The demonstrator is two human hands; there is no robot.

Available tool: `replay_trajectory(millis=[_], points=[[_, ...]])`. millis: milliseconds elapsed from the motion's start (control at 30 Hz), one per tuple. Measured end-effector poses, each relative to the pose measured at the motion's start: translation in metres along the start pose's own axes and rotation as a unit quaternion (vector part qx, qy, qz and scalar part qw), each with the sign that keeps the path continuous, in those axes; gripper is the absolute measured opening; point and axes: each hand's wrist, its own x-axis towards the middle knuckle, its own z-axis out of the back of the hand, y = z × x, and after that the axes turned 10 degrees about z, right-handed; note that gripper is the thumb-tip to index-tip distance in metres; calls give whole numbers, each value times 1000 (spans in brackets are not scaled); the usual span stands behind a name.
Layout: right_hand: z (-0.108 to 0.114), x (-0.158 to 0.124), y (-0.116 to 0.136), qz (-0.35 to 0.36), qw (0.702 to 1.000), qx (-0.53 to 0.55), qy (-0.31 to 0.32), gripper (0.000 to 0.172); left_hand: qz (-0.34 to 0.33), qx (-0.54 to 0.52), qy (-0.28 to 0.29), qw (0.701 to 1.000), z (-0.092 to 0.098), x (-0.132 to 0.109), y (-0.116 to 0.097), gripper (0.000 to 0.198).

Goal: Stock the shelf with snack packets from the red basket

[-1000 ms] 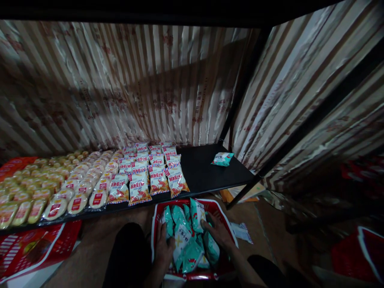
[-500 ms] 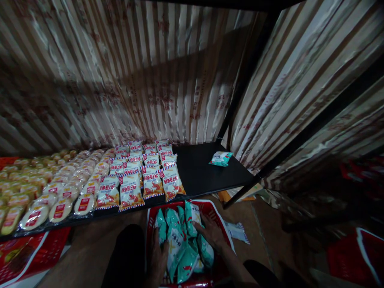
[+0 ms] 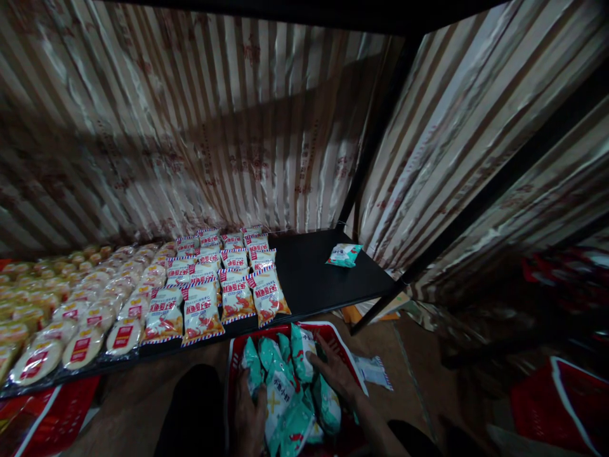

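A red basket point(image 3: 333, 330) with a pale rim holds several green-and-white snack bags point(image 3: 280, 397), piled loosely. My left hand point(image 3: 250, 412) reaches in at the basket's left side, fingers stretched out and thumb apart, beside the bags. Along the right side is my right hand point(image 3: 337, 374), its fingers spread and its thumb against an upright green snack bag point(image 3: 303, 352). Neither hand is closed round a bag. One more green snack bag point(image 3: 344, 254) lies alone on the black shelf point(image 3: 314, 273).
Rows of white-and-orange snack bags point(image 3: 202, 311) and wrapped round cakes point(image 3: 83, 346) cover the shelf's left. A black post point(image 3: 375, 311) stands at its right corner. A clear packet point(image 3: 373, 371) lies on the floor. Another red basket point(image 3: 537, 406) is at far right.
The view has shifted slightly, so the shelf sits a little lower and further left. Both hands stay in the basket; the left has moved slightly, and the bags under it have shifted.
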Motion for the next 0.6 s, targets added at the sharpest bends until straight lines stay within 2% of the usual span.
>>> replay_trajectory(millis=[100, 267, 400, 500, 600], points=[[3, 2, 4, 4, 1000, 9, 27, 81, -28, -1, -17, 999, 1, 0, -3, 57], [-8, -4, 35, 147, 986, -45, 65, 80, -65, 0, -18, 998, 3, -1, -2, 60], [-18, -7, 56, 183, 975, -73, 105, 73, -117, 13, -5, 993, 4, -9, -2, 56], [-13, -10, 53, 157, 978, -133, 40, 64, -134, 30, -32, 990, 4, -9, -5, 54], [-3, -13, 34, 64, 978, -190, -60, 61, -109, 48, -56, 991, 5, -2, -4, 55]])
